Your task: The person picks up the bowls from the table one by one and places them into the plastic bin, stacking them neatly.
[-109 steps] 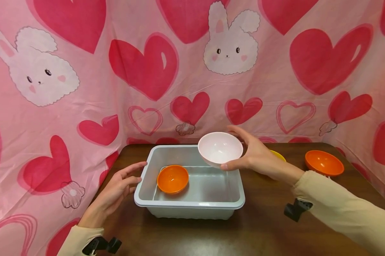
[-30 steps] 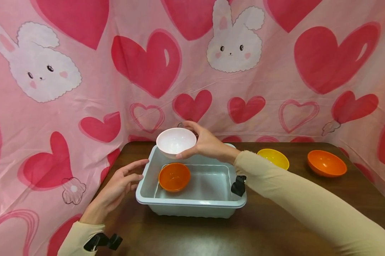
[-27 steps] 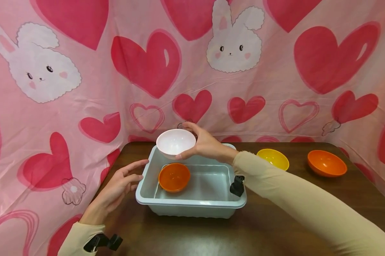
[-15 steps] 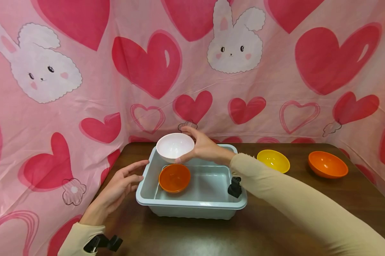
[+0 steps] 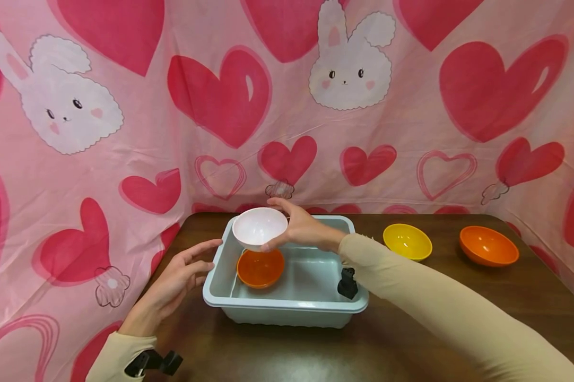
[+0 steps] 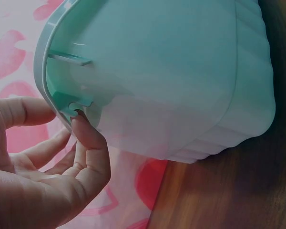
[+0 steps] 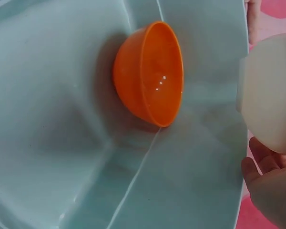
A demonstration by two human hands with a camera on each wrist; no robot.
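My right hand [image 5: 306, 225] holds a small white bowl [image 5: 259, 228] by its right side, thumb on the near side and fingers on the far side. The bowl is tilted toward me, over the back left of a pale grey plastic tub [image 5: 287, 305]. Below it, an orange bowl [image 5: 260, 269] stands in the tub's left part; its far rim is hidden by the white bowl. In the right wrist view the orange bowl [image 7: 148, 74] and white bowl [image 7: 270, 93] are apart. My left hand [image 5: 174, 281] touches the tub's left rim with loosely bent fingers [image 6: 90, 148].
On the brown table [image 5: 435, 302], to the right of the tub, sit a yellow bowl [image 5: 407, 242] and another orange bowl [image 5: 489, 246]. A pink cloth [image 5: 401, 122] with hearts and rabbits hangs behind the table and along both sides.
My right hand has carried the white bowl leftward across the tub, then lowered it closer to the orange bowl inside. The left hand has stayed at the rim.
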